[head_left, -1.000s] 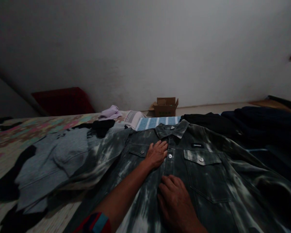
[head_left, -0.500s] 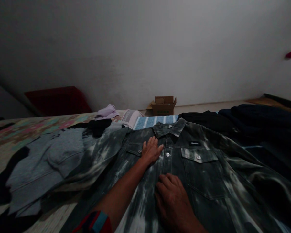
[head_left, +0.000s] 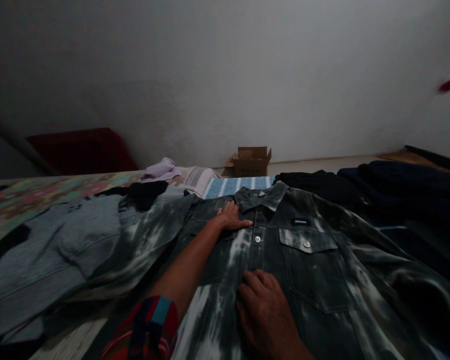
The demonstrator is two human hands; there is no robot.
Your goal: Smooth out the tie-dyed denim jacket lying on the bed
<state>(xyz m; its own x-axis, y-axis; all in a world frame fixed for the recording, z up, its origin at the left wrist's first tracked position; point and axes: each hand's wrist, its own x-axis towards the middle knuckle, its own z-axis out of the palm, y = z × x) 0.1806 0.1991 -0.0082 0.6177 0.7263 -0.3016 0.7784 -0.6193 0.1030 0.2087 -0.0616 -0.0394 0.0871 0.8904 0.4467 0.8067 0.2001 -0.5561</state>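
A dark green-grey and white tie-dyed denim jacket (head_left: 315, 277) lies spread front up, its collar away from me and its sleeves out to both sides. My left hand (head_left: 231, 217) rests flat on the chest just below the collar, fingers stretched and thumb apart. Lower down, at the button placket, my right hand (head_left: 263, 302) is closed with its fingers curled on the front edge of the jacket. The fingertips are hidden beneath that hand. A metal button (head_left: 257, 239) shows between the two hands, and a flapped chest pocket (head_left: 308, 241) is to the right.
A grey sweatshirt (head_left: 56, 250) lies under the jacket's left-hand sleeve. Dark folded clothes (head_left: 405, 187) are piled at the right. Behind the collar are a blue striped cloth (head_left: 236, 186), a pink towel (head_left: 198, 180) and an opened cardboard box (head_left: 251, 162) by the wall.
My left hand has slid up towards the collar, flattening on the jacket's chest. My right hand stays curled at the placket, almost unmoved.
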